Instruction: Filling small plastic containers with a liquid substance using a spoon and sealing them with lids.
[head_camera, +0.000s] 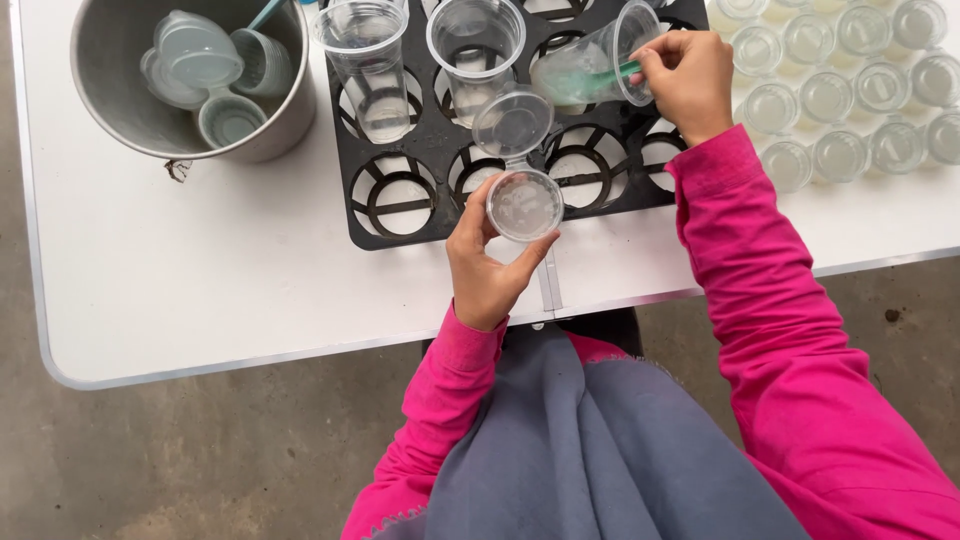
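Head view: small clear plastic cup with hinged lid, lid open, pinched in left hand over black tray edge. Right hand grips teal tool inside tilted clear tumbler. Risk: tumbler tips, contents spill on white surface.

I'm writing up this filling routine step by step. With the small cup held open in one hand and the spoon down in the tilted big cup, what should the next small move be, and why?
Probably lift the green spoon out of the tilted clear cup and bring it across to the small hinged-lid cup. The left hand holds that cup upright over the table edge with its lid flipped open, and it looks unfilled, while the right hand has the spoon inside the big cup.
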